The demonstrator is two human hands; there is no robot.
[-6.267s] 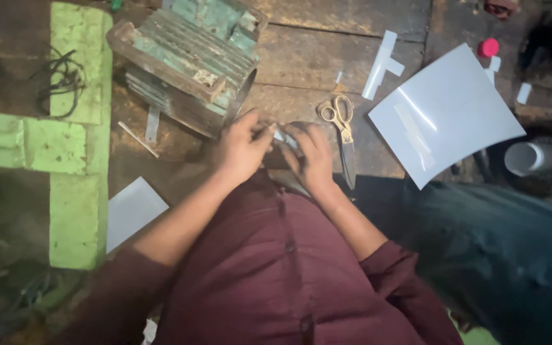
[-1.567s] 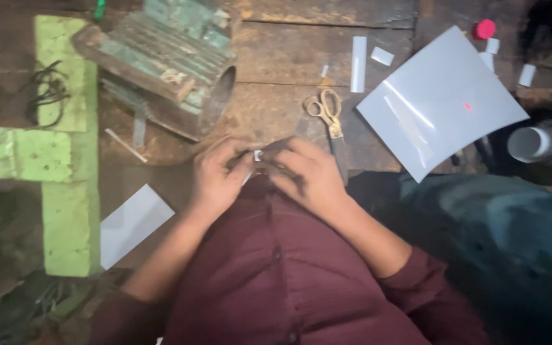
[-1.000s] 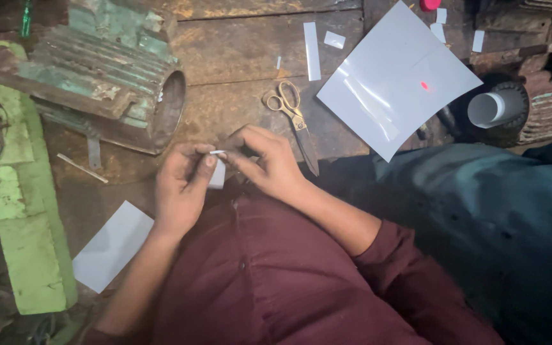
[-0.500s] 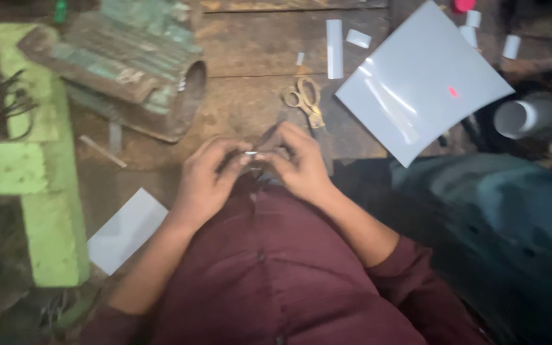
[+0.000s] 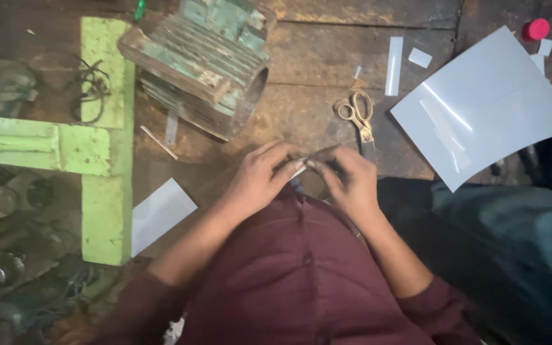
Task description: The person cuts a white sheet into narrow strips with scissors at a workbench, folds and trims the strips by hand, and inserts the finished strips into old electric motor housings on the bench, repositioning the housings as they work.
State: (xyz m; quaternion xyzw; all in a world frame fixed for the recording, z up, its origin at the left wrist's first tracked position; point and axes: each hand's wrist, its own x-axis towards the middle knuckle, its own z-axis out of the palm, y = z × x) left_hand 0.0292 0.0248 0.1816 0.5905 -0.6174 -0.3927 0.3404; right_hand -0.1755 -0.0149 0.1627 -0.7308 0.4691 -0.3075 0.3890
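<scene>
Both hands meet low over the wooden bench, the left hand [image 5: 257, 182] and right hand [image 5: 351, 181] pinching a small white strip [image 5: 298, 171] between fingertips, apparently mid-folding, while scissors [image 5: 360, 115] and the large white sheet [image 5: 488, 105] lie unused nearby.

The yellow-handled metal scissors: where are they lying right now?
In the head view, the yellow-handled metal scissors lie on the wooden workbench just above the right hand, between the green finned motor housing and the large white sheet.
</scene>
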